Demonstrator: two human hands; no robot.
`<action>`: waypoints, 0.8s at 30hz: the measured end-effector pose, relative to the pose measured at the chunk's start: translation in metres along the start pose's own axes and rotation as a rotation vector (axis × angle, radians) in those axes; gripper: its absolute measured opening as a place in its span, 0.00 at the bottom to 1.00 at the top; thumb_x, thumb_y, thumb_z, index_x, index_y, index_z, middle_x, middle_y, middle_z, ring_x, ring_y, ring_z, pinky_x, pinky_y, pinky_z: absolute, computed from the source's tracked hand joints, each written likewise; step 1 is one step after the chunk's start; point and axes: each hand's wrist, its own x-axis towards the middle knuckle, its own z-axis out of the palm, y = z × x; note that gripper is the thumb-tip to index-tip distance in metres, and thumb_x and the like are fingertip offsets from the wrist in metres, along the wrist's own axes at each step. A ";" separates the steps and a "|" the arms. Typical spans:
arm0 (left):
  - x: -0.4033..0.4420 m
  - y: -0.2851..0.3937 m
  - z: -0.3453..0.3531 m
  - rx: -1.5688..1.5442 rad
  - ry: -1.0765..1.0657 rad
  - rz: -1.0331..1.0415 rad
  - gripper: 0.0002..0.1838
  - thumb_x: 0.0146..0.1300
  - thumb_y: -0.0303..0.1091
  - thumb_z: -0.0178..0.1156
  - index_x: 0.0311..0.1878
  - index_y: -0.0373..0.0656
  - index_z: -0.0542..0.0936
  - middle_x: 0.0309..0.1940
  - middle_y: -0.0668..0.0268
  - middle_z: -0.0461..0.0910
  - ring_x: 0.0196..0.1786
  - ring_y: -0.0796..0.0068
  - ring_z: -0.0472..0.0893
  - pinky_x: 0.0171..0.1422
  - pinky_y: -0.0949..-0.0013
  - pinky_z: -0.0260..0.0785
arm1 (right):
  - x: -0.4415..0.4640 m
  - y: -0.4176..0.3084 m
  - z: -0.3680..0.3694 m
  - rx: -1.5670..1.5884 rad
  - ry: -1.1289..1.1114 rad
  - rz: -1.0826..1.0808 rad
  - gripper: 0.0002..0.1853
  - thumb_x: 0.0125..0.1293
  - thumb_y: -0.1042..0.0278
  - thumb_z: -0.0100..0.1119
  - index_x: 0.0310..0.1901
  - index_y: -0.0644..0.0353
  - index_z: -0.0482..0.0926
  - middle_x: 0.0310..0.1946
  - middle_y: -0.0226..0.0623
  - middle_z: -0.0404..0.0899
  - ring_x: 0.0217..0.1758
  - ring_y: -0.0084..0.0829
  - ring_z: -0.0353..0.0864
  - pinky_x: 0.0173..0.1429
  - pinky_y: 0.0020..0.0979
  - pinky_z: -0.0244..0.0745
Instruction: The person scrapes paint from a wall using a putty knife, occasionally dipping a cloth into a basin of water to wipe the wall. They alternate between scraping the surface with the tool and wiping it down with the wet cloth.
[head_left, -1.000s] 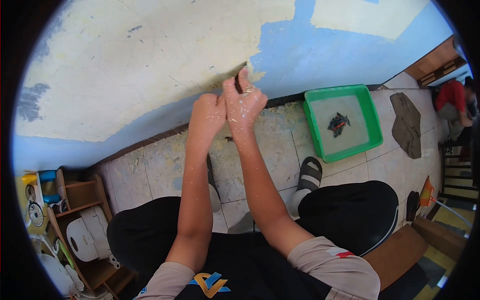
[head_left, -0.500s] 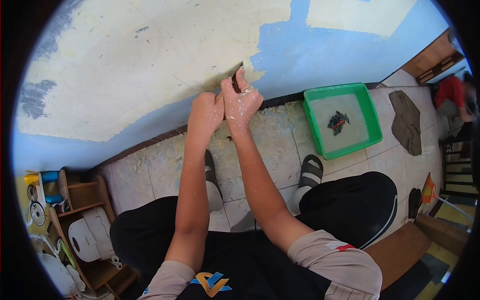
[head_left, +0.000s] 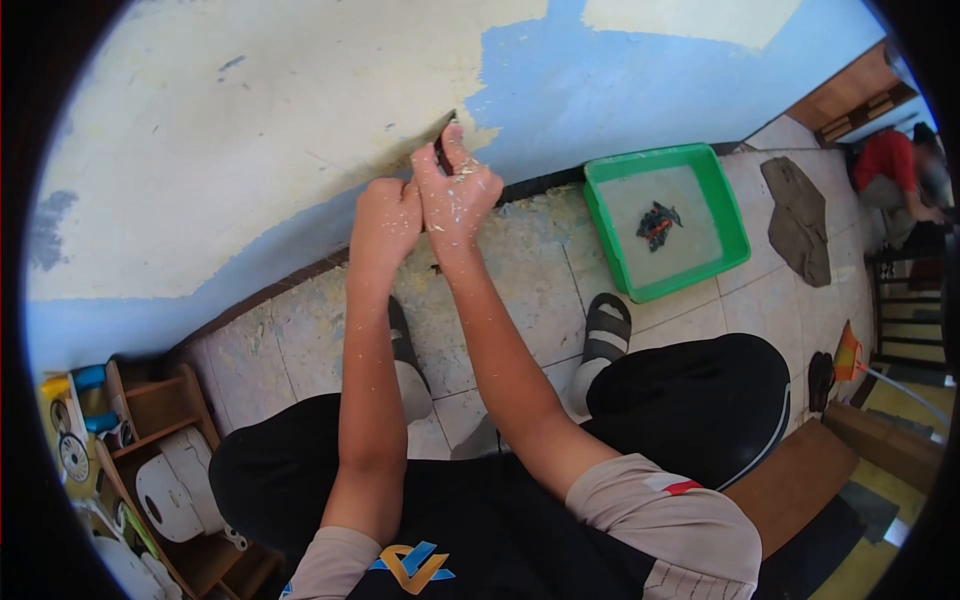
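Note:
My right hand (head_left: 458,198), flecked with paint chips, is closed around a dark, narrow scraper (head_left: 440,152). Its tip meets the wall (head_left: 330,110) where bare cream patches border blue paint (head_left: 560,90). Pressed against the right hand, my left hand (head_left: 388,222) is also closed at the lower end of the scraper; the part inside the fists is hidden. Paint flakes cling to both forearms. Below the hands, scraped paint bits lie on the tiled floor (head_left: 330,310).
A green tray (head_left: 598,215) with a crumpled dark thing (head_left: 658,226) inside stands right of my feet. Beyond lies a brown cloth (head_left: 797,220). Another person in a red top (head_left: 884,165) sits far right. A wooden shelf (head_left: 150,400) with toys stands left; a brown board (head_left: 790,465) lies lower right.
The whole view has shifted, so the wall, hands and tray appear slightly further left and higher. Both hands keep their grip at nearly the same spot on the wall.

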 end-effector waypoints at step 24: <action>0.006 0.012 0.014 0.040 -0.003 0.032 0.26 0.67 0.47 0.55 0.29 0.27 0.79 0.25 0.37 0.77 0.34 0.36 0.81 0.39 0.50 0.71 | 0.018 -0.001 -0.010 -0.059 0.067 -0.039 0.16 0.59 0.67 0.67 0.42 0.74 0.84 0.15 0.49 0.75 0.24 0.15 0.62 0.27 0.30 0.68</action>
